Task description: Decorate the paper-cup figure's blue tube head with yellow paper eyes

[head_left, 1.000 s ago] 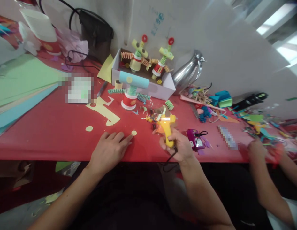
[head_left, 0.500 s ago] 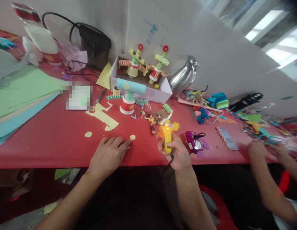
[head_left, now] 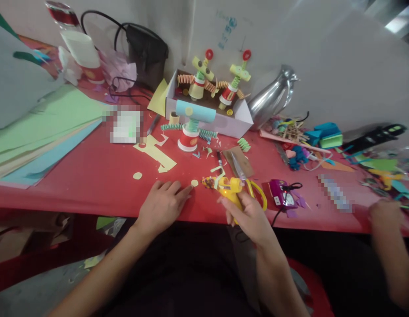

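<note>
L hand [head_left: 163,204] lies flat, palm down, at near edge of red table [head_left: 75,176]. Fingers stretched & close together, holding nothing, index tip just beside a small yellow paper disc [head_left: 194,182]. R hand [head_left: 249,215] is closed round grip of a yellow glue gun [head_left: 229,187], lamp lit, nozzle pointing left twd the disc & just short of it. Gun's black cord drops off table edge. Just right of gun: purple gadget [head_left: 280,198] w/ black lead. Far right, a co-worker's hand [head_left: 384,213], blurred, at table edge; can't tell its fingers. Further back, centre: paper-cup figure [head_left: 189,127] w/ blue tube head, in front of white box [head_left: 237,125] holding 2 more figures. Left: stack of coloured paper sheets [head_left: 42,127]. By the wall: steel jug [head_left: 273,97], black bag [head_left: 147,48].
</note>
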{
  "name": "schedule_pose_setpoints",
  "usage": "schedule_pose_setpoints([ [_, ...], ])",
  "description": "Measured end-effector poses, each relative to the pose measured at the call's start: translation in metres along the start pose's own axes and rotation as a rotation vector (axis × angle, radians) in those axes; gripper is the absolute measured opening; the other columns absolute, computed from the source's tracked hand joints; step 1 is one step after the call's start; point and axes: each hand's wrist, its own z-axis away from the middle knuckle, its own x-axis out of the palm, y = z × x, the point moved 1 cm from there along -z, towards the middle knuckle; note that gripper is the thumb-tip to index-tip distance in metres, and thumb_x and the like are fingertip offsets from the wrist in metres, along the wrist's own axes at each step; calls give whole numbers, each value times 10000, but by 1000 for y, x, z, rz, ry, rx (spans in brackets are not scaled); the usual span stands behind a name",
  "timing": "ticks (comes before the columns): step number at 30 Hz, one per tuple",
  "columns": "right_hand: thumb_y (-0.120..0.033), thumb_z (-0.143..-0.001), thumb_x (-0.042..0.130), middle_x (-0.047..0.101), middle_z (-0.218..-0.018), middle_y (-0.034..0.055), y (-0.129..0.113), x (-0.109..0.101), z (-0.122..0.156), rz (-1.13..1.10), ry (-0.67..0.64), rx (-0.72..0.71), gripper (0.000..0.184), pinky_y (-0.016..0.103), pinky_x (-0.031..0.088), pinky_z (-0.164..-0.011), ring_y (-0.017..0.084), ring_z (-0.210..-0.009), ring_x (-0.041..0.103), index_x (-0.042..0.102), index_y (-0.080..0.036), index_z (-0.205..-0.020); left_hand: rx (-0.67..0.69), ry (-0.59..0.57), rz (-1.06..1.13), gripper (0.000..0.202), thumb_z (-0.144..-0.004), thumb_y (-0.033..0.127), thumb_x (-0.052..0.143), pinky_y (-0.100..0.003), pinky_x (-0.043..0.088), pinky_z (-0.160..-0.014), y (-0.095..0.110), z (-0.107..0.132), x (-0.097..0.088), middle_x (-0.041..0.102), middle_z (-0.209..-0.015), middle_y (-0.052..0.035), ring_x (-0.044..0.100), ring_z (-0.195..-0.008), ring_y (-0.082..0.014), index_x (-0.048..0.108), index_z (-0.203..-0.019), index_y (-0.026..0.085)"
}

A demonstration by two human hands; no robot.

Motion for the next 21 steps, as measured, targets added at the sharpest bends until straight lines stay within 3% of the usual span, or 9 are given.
schedule_pose_setpoints([
  [11,-535,-977,497,554,-510,-53,-10,6,-6,133,-59,-22,342,234,444,-466,119,-437,547,577,-204,-944,-4,-12,41,339,-1003,311,439,-394,379,-743,1,-1,-2,633,-843,-67,595,-767,-221,655,-1252,231],
  [21,-536,-988,484,573,-527,-49,-12,9,-9,258,-64,-56,338,266,458,-519,131,-457,575,580,-212,-973,-16,-17,49,337,-1006,332,442,-394,372,-726,1,-2,-4,637,-843,-54,590,-757,-220,651,-1250,231],
])
